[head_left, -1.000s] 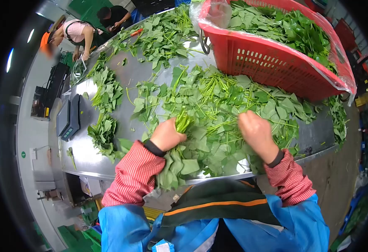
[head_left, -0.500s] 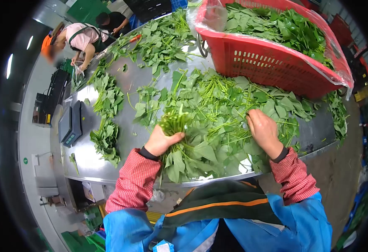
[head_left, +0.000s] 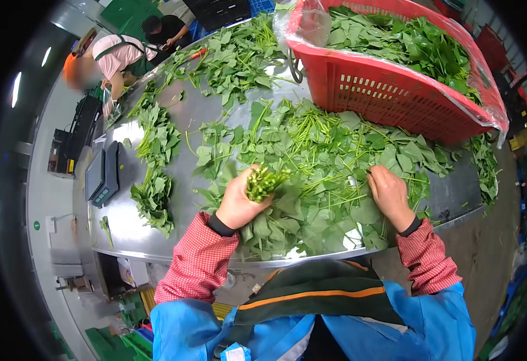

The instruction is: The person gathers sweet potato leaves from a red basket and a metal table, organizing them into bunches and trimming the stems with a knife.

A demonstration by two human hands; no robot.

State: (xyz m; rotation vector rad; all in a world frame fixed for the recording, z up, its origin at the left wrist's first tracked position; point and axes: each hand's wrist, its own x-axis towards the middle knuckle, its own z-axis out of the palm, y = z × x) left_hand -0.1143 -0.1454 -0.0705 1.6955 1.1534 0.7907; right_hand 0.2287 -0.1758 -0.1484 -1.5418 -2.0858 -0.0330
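My left hand (head_left: 240, 200) is wrapped round a bunch of leafy green stems (head_left: 263, 184), cut ends up, leaves hanging below toward the table's front edge. To the right, my right hand (head_left: 391, 194) has its fingers pressed together over the loose greens (head_left: 329, 150); what lies between its fingertips is too small to make out. Loose stems and leaves spread across the metal table (head_left: 200, 198) between and behind both hands.
A red crate (head_left: 365, 87), lined with plastic and full of greens, stands at the back right. A digital scale (head_left: 103, 175) sits at the left. Rows of greens (head_left: 155, 141) lie beside it. Two people (head_left: 116, 51) are at the far left edge.
My left hand has turned, and the bunch's cut ends now point more toward me and to the right. My right hand has shifted slightly right and down. The person in pink has leaned lower.
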